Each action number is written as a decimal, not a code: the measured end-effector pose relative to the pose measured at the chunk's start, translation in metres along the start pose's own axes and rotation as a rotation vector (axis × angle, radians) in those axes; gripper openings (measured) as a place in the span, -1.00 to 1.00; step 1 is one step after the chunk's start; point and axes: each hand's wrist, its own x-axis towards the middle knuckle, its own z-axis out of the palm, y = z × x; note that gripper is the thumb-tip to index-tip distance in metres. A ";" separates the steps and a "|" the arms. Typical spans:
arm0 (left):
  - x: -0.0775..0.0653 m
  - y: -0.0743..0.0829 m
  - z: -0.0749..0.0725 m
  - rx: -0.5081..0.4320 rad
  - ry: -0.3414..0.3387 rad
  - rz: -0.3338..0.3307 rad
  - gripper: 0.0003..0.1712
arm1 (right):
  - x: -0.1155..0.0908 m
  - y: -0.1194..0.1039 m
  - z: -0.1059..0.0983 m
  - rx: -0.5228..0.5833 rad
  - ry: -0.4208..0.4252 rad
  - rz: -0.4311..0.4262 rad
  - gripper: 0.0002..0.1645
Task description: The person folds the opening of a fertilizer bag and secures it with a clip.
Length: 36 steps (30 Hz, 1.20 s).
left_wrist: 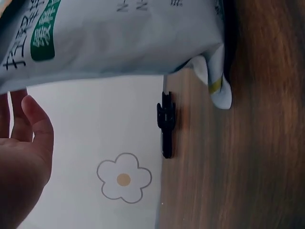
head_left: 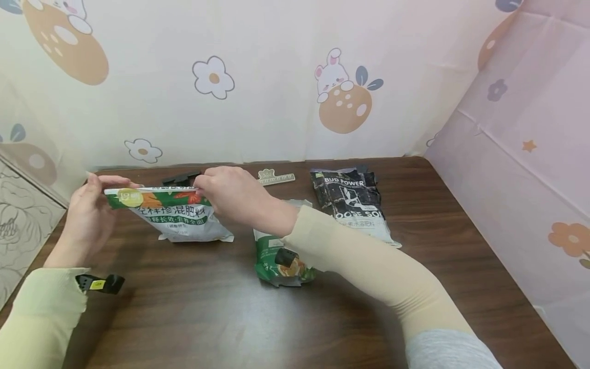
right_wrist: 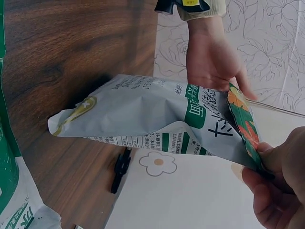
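Observation:
A white-and-green fertilizer bag [head_left: 184, 228] stands tilted at the back left of the table, its green top [head_left: 156, 199] folded over into a straight band. My right hand [head_left: 232, 195] pinches the right end of that band; the right wrist view shows thumb and fingers [right_wrist: 281, 176] closed on the folded edge. At the other end is my left hand [head_left: 94, 215], its fingers reaching behind the bag and mostly hidden by it. The left thumb [left_wrist: 38, 117] stays off the front of the bag. Behind the bag lies a black clip [left_wrist: 167, 124].
A second green-and-white bag [head_left: 272, 253] lies right of centre, partly under my right forearm. Farther right is a black-and-white bag [head_left: 350, 195]. A pale clip with ruler marks [head_left: 278, 178] lies by the back wall. Printed cloth [head_left: 272, 118] borders the table.

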 end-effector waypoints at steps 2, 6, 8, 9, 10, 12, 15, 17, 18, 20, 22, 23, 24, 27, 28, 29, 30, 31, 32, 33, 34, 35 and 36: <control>0.001 0.000 -0.004 -0.013 0.001 -0.023 -0.41 | -0.001 0.000 0.002 -0.017 0.022 0.002 -0.82; 0.006 -0.003 -0.013 0.000 0.069 -0.083 -0.46 | -0.002 0.000 0.003 -0.045 0.065 0.001 -0.83; 0.009 -0.006 -0.017 0.107 0.130 -0.138 -0.52 | -0.003 0.000 0.003 -0.039 0.067 0.004 -0.83; 0.010 -0.007 -0.019 0.194 0.155 -0.171 -0.53 | -0.003 -0.001 0.003 -0.035 0.061 0.009 -0.83; 0.012 -0.008 -0.021 0.312 0.171 -0.207 -0.51 | -0.003 -0.001 0.003 -0.033 0.054 0.014 -0.82; 0.015 -0.010 -0.024 0.562 0.173 -0.276 -0.46 | -0.003 -0.001 0.002 -0.027 0.049 0.018 -0.82; 0.022 -0.014 -0.026 0.858 0.114 -0.315 -0.38 | -0.003 -0.002 0.002 -0.025 0.039 0.027 -0.81; 0.029 -0.017 -0.026 0.936 0.073 -0.309 -0.38 | -0.004 -0.002 0.002 -0.021 0.042 0.029 -0.81; 0.033 -0.018 -0.025 0.954 0.058 -0.303 -0.40 | -0.004 -0.002 0.003 -0.019 0.039 0.032 -0.81; 0.040 -0.022 -0.024 0.962 0.039 -0.292 -0.42 | -0.004 -0.002 0.003 -0.016 0.039 0.034 -0.80; 0.046 -0.025 -0.023 1.005 0.022 -0.278 -0.43 | -0.005 -0.002 0.003 -0.012 0.045 0.031 -0.80; 0.049 -0.027 -0.024 1.026 0.016 -0.277 -0.43 | -0.005 -0.002 0.003 -0.011 0.042 0.030 -0.80; 0.051 -0.029 -0.024 1.057 0.011 -0.279 -0.43 | -0.005 -0.002 0.003 -0.009 0.044 0.028 -0.80; 0.058 -0.037 -0.026 1.163 -0.010 -0.286 -0.41 | -0.005 -0.002 0.004 0.002 0.052 0.019 -0.80; 0.060 -0.040 -0.027 1.196 -0.018 -0.291 -0.40 | -0.005 -0.002 0.004 0.003 0.053 0.015 -0.80; 0.062 -0.042 -0.027 1.217 -0.031 -0.297 -0.39 | -0.005 -0.002 0.004 0.006 0.053 0.014 -0.80; 0.064 -0.044 -0.028 1.243 -0.043 -0.299 -0.38 | -0.005 -0.002 0.004 0.009 0.056 0.011 -0.80; 0.066 -0.046 -0.029 1.263 -0.056 -0.300 -0.38 | -0.005 -0.001 0.004 0.012 0.058 0.008 -0.80; 0.068 -0.048 -0.029 1.279 -0.070 -0.302 -0.38 | -0.005 -0.001 0.004 0.011 0.057 0.008 -0.80; 0.071 -0.050 -0.029 1.294 -0.091 -0.304 -0.38 | -0.006 -0.001 0.004 0.010 0.055 0.009 -0.80; 0.074 -0.051 -0.029 1.302 -0.113 -0.312 -0.39 | -0.006 -0.001 0.004 0.009 0.052 0.012 -0.79; 0.077 -0.053 -0.029 1.310 -0.137 -0.320 -0.40 | -0.006 -0.001 0.004 0.009 0.050 0.016 -0.79; 0.080 -0.055 -0.029 1.317 -0.162 -0.326 -0.41 | -0.006 -0.001 0.005 0.008 0.050 0.019 -0.79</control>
